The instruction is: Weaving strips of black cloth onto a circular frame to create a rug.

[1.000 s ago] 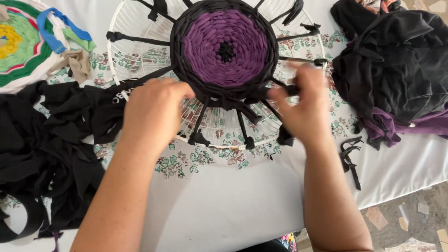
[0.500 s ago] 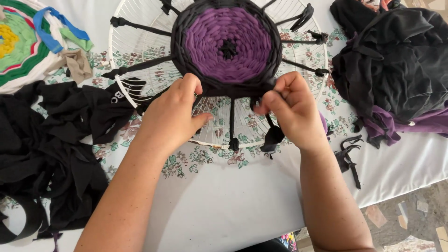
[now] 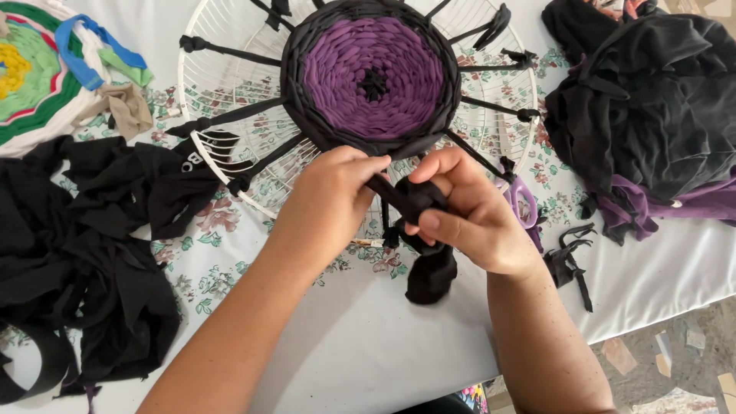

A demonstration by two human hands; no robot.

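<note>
Bare cloth (image 3: pixel 368 345) near front edge open. Black scraps (image 3: pixel 77 253) crowd left, dark clothes (image 3: pixel 652 107) right, scissors (image 3: pixel 523 201) beside hoop (image 3: pixel 188 100), spokes spanning ahead.

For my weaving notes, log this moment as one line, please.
left hand: pinching black fabric strip | right hand: gripping same strip | work: purple-and-black woven round on white wire frame | nearby: purple scissors
</note>
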